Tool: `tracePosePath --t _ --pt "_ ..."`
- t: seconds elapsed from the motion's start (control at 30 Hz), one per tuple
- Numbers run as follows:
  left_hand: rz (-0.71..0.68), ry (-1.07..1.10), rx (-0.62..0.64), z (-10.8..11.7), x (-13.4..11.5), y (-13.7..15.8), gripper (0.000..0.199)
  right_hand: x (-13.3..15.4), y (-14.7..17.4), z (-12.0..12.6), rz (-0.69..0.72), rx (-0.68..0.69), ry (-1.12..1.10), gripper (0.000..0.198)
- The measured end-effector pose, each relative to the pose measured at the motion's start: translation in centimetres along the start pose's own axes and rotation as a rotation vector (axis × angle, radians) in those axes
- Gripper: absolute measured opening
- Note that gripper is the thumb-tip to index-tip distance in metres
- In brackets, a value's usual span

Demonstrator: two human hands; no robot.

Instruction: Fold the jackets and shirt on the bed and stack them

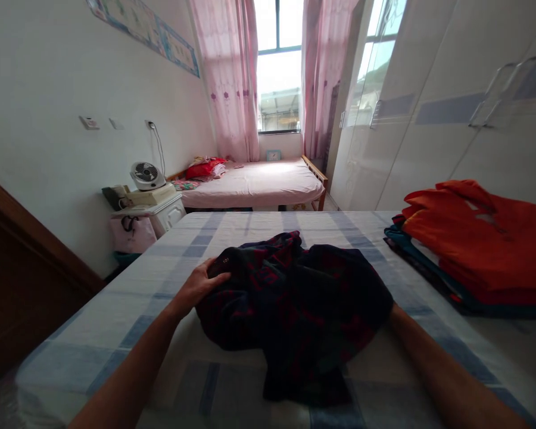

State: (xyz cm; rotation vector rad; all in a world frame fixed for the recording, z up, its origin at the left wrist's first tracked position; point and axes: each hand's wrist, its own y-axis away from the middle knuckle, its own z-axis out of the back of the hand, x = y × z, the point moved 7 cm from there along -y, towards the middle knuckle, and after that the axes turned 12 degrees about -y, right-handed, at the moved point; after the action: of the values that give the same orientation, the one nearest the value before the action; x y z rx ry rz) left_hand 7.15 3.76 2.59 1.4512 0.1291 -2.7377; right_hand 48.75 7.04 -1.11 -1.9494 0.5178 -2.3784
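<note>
"Where is the garment (290, 292)?"

"Heaped on the near bed (107, 342), in the middle, between the two forearms. It's dark, with red in the pattern, and one part trails toward the near side."

"How is the left hand (202, 285) holding it?"

"At the left edge of the heap. The thumb lies over the cloth and the fingers go round the far side, so the edge is gripped between them. I'd say an edge is chosen because it gives a thin, sure hold, where the bunched middle would be bulky."

"And the right hand?"

"Hidden. The forearm (442, 360) comes in from the near right and ends at the cloth, so the hand is behind or inside it. I can't tell whether those fingers are closed on anything."

"Why such a wide spread?"

"My guess is that with the arms at opposite sides, the soft cloth can be controlled from both ends. Loose like that, it has no shape of its own."

"What about the pile (482, 238) on the right?"

"Clothes laid flat in layers, orange on top, apart from the heap. Set off to the side, it probably avoids being caught by the right elbow."

"Good use of the bed, then."

"Yes, its flat top seems to carry both well."
</note>
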Motion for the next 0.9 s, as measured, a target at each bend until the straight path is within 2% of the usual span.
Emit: tracePosePath --t 0.1,0.23,0.3,0.33,0.37,0.43,0.53,0.57,0.63,0.67,0.7,0.77,0.83,0.9 --pt "-0.028 -0.047 -0.143 2.2 -1.7 0.7 0.053 0.2 -0.7 1.3 -0.062 -0.004 -0.23 0.029" --pt "-0.102 -0.159 -0.428 7.0 -5.3 2.4 0.046 1.5 -2.1 5.3 -0.096 -0.12 -0.454 0.055" --pt "-0.125 -0.254 -0.484 8.3 -6.2 2.9 0.046 2.5 -2.0 7.0 -0.103 -0.214 -0.451 0.055" --pt "-0.126 -0.303 -0.468 8.4 -6.1 2.9 0.047 3.3 -1.5 7.2 -0.095 -0.241 -0.391 0.054" --pt "-0.117 -0.354 -0.425 8.1 -5.6 2.8 0.049 4.3 -0.7 6.7 -0.076 -0.228 -0.298 0.052" --pt "-0.086 -0.433 -0.308 6.9 -4.0 2.5 0.057 6.7 1.9 3.5 -0.015 -0.056 -0.119 0.046" --pt "-0.043 -0.464 -0.197 5.3 -1.0 3.0 0.068 9.1 8.3 -5.0 0.051 0.466 0.16 0.044" --pt "-0.026 -0.456 -0.184 5.1 -0.1 3.3 0.07 9.7 10.5 -7.4 0.12 0.589 0.252 0.049" --pt "0.04 -0.454 -0.183 5.3 1.7 4.3 0.07 9.9 13.9 -11.0 0.237 0.733 0.407 0.067" --pt "0.078 -0.454 -0.179 5.6 2.5 4.7 0.068 9.8 14.9 -12.1 0.288 0.765 0.46 0.07" --pt "0.106 -0.442 -0.166 5.9 3.1 5.2 0.064 9.6 15.4 -12.9 0.322 0.775 0.495 0.064" --pt "0.128 -0.353 -0.116 6.3 3.7 6.0 0.055 9.1 15.0 -13.5 0.344 0.751 0.511 0.036" --pt "0.115 -0.192 -0.094 6.7 3.5 6.7 0.049 9.0 13.5 -12.9 0.293 0.683 0.448 0.022" --pt "0.094 -0.059 -0.166 7.5 2.7 7.3 0.048 9.1 11.5 -10.9 0.18 0.575 0.323 0.023"
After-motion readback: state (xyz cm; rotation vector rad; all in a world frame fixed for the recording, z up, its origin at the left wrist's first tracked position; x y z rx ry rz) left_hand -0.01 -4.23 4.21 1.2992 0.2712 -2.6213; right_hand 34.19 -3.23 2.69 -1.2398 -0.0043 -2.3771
